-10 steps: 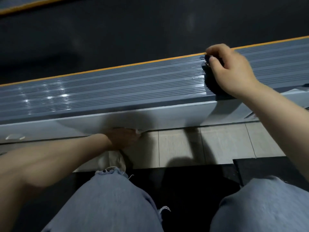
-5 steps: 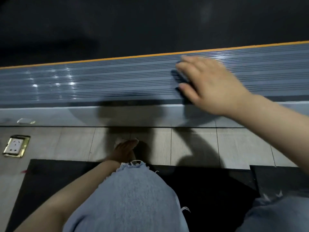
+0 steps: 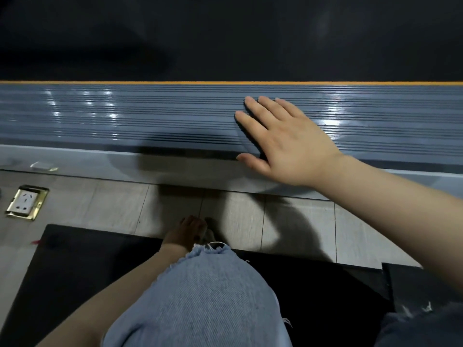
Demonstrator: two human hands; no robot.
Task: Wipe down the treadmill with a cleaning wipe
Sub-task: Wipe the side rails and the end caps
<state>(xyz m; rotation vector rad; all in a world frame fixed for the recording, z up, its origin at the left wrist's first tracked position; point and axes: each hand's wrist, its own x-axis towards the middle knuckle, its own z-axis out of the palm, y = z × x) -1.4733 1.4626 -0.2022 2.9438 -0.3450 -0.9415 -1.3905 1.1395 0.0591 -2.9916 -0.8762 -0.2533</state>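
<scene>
Your right hand (image 3: 283, 139) lies flat, fingers straight, on the ribbed side rail (image 3: 150, 116); no wipe shows beneath it; press evenly, stroking along the grooves

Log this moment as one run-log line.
right hand: flat on treadmill side rail | left hand: low by knee, grip unclear | wipe: not visible

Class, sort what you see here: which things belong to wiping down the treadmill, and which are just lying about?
Part of the job:
- ribbed grey side rail of the treadmill
- black running belt
- right hand, flat on the rail; no wipe is visible under it

Just lying about:
- brass floor socket
- black floor mat
- left hand, down by the floor
</scene>
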